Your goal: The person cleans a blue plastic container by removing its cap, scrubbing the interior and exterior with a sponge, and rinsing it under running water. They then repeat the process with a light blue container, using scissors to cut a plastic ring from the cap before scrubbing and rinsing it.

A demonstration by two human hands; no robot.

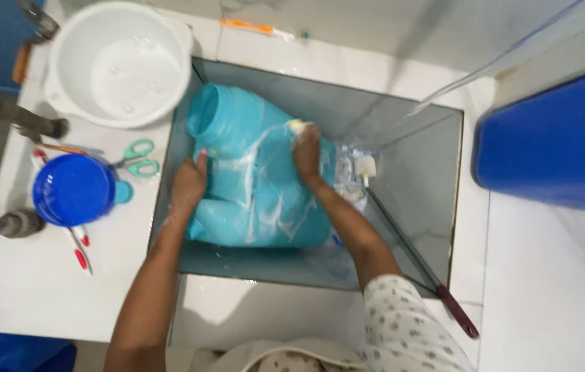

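Soapy turquoise container (254, 179) in sink (409, 158), left hand (189, 182) flat against it, right hand (306, 148) clamped on scrubber (296, 127).

Both hands on soapy turquoise container (258, 172)

Both arms reach forward, left hand (190, 180) flat, right hand (306, 153) curled.

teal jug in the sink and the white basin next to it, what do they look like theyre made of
The teal jug looks like moulded plastic: opaque, even colour, rounded seamless body, streaked with white suds under the left hand and right hand. The white basin also looks like plastic, smooth and slightly glossy, with a thick rolled rim. The sink seems to be grey polished stone or tile, though that is less certain.
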